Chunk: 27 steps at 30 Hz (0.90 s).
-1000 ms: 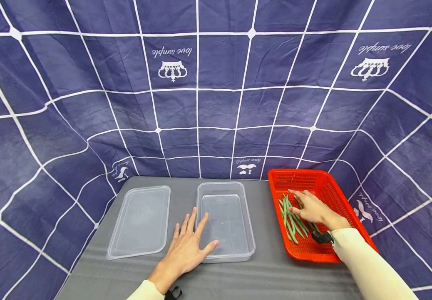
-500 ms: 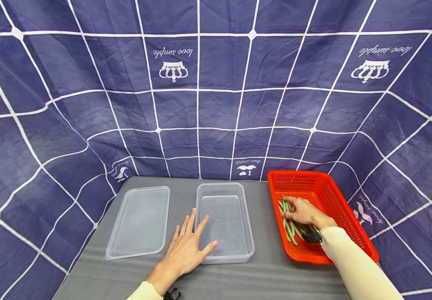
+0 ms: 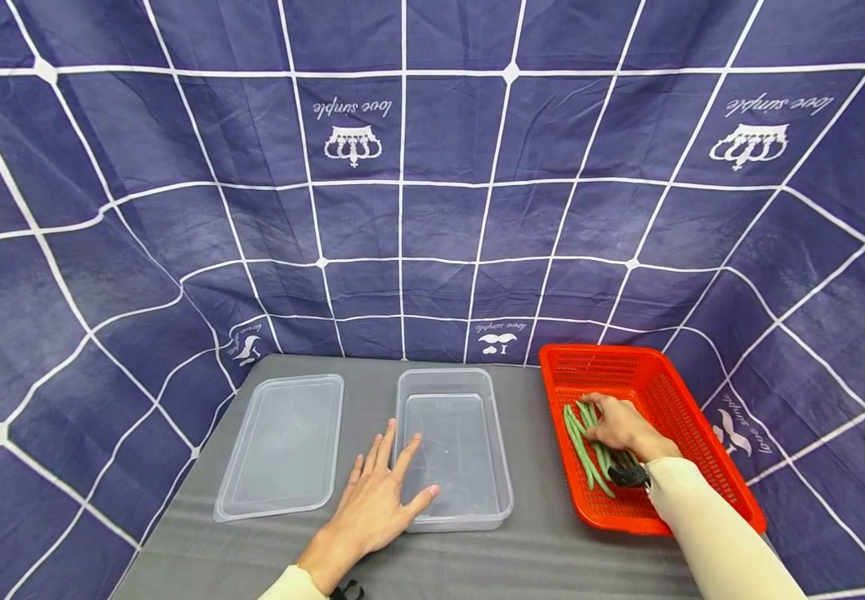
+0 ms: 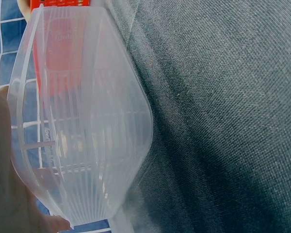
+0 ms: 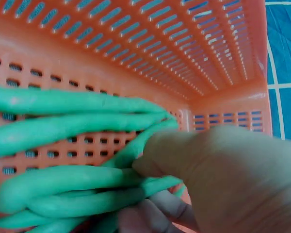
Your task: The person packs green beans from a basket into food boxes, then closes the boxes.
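Your right hand (image 3: 622, 425) seems to curl around beans (image 3: 581, 437) in the basket (image 3: 691, 446), while your flat left hand (image 3: 376, 507) steadies the tub (image 3: 453, 446).

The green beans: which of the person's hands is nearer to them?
Right. The right hand curls its fingers around the green beans inside the red basket. The left hand rests flat by the clear container, apart from them.

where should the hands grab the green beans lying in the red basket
Probably at the middle of the bunch of long thin green beans, coming down from above. They lie flat and roughly parallel on the floor of the red slotted plastic basket, whose walls block the sides. The right hand already curls fingers round several there.
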### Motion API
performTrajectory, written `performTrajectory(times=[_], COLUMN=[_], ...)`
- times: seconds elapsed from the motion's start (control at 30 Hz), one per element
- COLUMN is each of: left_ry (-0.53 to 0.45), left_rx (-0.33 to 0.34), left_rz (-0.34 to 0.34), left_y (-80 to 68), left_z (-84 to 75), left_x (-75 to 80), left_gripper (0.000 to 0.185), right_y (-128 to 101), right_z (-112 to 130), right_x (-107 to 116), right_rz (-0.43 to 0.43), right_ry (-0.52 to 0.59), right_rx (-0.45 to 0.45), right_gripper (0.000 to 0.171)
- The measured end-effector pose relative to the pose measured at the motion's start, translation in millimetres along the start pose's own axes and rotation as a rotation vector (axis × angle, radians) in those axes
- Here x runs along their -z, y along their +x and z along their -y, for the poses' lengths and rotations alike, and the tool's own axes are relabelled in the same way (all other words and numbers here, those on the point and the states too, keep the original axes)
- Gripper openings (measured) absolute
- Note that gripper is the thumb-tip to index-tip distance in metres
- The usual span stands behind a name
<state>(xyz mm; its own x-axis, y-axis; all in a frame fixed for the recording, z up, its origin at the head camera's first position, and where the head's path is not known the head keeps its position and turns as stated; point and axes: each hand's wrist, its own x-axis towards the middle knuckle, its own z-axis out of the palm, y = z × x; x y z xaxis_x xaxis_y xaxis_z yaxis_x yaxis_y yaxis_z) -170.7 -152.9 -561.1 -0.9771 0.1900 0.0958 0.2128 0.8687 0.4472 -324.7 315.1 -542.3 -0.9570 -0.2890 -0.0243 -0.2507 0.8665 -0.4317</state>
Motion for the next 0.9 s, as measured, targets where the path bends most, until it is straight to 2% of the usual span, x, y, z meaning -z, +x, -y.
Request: performTrajectory(times=[0.2, 0.27, 0.4, 0.5, 0.57, 0.67, 0.9], left_ry=[-0.017, -0.024, -0.030, -0.027, -0.026, -0.032, -0.050], left_rx=[0.001, 0.005, 0.011, 0.010, 0.010, 0.012, 0.017], left_rz=[0.004, -0.002, -0.014, -0.016, -0.015, -0.013, -0.017], left_y=[-1.4, -1.2, -0.1, 0.4, 0.2, -0.4, -0.7], left_z=[0.2, 0.7, 1.3, 1.0, 0.6, -0.2, -0.6], left_x=[-1.4, -1.1, 0.5, 1.1, 0.7, -0.5, -1.5], left_gripper=[0.090, 0.092, 0.094, 0.094, 0.095, 0.096, 0.099], right_y=[-9, -8, 0, 8, 11, 7, -8], right_z=[0, -4, -26, -44, -49, -38, 13], right_x=[9, 9, -1, -11, -14, -8, 21], right_rz=[0.009, -0.003, -0.044, -0.095, -0.116, -0.143, -0.173], right_ry=[0.041, 0.057, 0.085, 0.059, 0.021, 0.008, 0.041], right_rx=[-0.059, -0.046, 0.038, 0.048, 0.018, 0.011, -0.009], right_gripper=[0.066, 0.066, 0.062, 0.062, 0.063, 0.064, 0.065])
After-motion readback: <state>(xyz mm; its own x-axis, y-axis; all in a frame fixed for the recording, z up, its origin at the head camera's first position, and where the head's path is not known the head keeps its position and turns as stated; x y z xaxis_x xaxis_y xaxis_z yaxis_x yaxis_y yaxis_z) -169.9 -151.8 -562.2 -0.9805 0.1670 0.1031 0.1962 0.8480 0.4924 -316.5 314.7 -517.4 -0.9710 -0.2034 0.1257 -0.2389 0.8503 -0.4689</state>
